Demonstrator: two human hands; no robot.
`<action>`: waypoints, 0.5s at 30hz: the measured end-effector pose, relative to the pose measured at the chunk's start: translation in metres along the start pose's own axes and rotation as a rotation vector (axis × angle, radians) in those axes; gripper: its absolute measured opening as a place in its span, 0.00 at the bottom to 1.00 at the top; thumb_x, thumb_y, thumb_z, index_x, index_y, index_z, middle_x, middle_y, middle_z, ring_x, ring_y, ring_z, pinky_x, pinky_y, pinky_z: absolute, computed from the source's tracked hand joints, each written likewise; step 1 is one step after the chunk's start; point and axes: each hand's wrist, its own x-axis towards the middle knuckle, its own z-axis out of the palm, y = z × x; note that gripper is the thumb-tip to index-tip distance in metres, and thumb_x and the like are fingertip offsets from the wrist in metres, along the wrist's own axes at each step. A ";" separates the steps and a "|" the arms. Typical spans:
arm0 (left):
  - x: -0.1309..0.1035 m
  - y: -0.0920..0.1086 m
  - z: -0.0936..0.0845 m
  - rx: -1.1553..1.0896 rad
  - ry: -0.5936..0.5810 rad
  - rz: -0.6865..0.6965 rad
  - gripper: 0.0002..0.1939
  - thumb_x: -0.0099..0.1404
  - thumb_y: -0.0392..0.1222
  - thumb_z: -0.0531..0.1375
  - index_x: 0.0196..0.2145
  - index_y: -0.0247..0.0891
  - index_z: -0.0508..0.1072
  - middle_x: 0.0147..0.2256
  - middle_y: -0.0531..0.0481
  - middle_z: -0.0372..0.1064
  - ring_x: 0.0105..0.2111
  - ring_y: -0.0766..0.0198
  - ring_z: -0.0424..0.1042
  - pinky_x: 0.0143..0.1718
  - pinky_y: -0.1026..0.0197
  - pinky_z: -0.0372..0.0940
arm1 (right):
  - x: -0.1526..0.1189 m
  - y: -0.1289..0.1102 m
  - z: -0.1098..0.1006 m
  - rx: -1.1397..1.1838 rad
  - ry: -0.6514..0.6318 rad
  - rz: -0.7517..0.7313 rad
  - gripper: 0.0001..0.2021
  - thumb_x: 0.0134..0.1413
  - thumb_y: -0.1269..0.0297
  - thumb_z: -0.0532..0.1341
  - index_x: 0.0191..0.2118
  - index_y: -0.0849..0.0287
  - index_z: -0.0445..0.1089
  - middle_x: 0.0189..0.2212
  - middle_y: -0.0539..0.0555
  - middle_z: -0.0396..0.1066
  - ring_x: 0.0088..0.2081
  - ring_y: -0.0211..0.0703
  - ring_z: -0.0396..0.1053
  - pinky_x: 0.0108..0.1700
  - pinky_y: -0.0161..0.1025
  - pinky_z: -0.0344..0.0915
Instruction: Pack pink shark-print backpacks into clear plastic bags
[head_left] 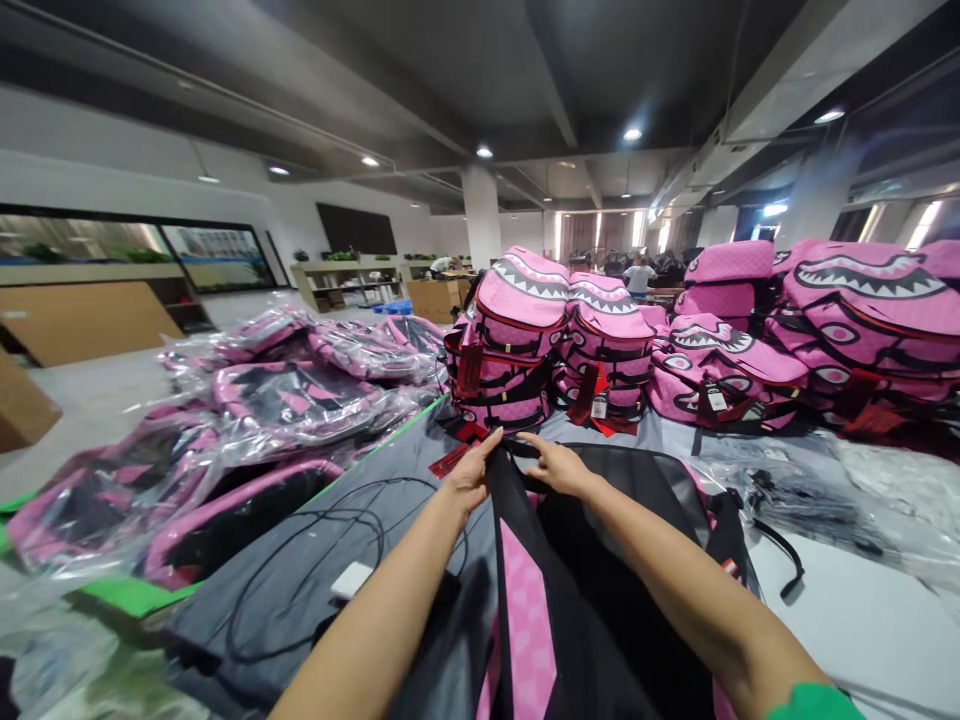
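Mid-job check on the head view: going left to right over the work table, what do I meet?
White block → left hand → right hand → white sheet. The black-and-pink bag overlaps the hands' stretch, so I leave it unplaced.

Stacked backpacks (pixel 525 300) run from the centre to the right edge of the frame, on the far side of the table (pixel 405 510). Wrapped bags (pixel 292 400) lie heaped at left. On the table, an open backpack (pixel 630 570) lies at bottom centre — cable (pixel 379 535) and adapter (pixel 350 580) left of it, plastic packets (pixel 810 500) and a flat sheet (pixel 862 620) right. A column (pixel 481 215) stands behind — upper centre.
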 end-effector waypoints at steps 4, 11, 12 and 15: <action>-0.014 0.047 0.022 0.014 -0.113 0.155 0.21 0.47 0.53 0.74 0.27 0.33 0.75 0.23 0.50 0.73 0.22 0.67 0.70 0.25 0.66 0.66 | 0.014 -0.001 -0.038 0.041 0.152 0.052 0.09 0.58 0.70 0.64 0.44 0.57 0.76 0.35 0.51 0.70 0.39 0.40 0.68 0.40 0.33 0.63; -0.005 0.047 0.072 0.082 -0.149 0.278 0.28 0.42 0.64 0.72 0.25 0.34 0.75 0.23 0.52 0.71 0.21 0.68 0.66 0.24 0.66 0.62 | -0.115 -0.016 -0.045 0.088 0.028 0.004 0.02 0.55 0.70 0.64 0.33 0.59 0.76 0.27 0.46 0.70 0.33 0.38 0.68 0.37 0.32 0.65; 0.001 0.038 0.082 0.103 -0.154 0.280 0.29 0.42 0.64 0.71 0.25 0.34 0.75 0.23 0.52 0.71 0.22 0.68 0.67 0.25 0.66 0.62 | -0.145 -0.024 -0.035 0.176 -0.070 -0.035 0.05 0.58 0.68 0.62 0.35 0.59 0.76 0.26 0.47 0.71 0.32 0.39 0.68 0.35 0.31 0.65; 0.013 0.003 0.111 0.215 -0.179 0.255 0.27 0.46 0.64 0.69 0.24 0.34 0.74 0.24 0.50 0.71 0.24 0.64 0.69 0.27 0.63 0.63 | -0.220 -0.048 -0.020 0.397 -0.405 -0.092 0.09 0.62 0.64 0.59 0.37 0.60 0.75 0.26 0.46 0.71 0.30 0.36 0.69 0.32 0.28 0.63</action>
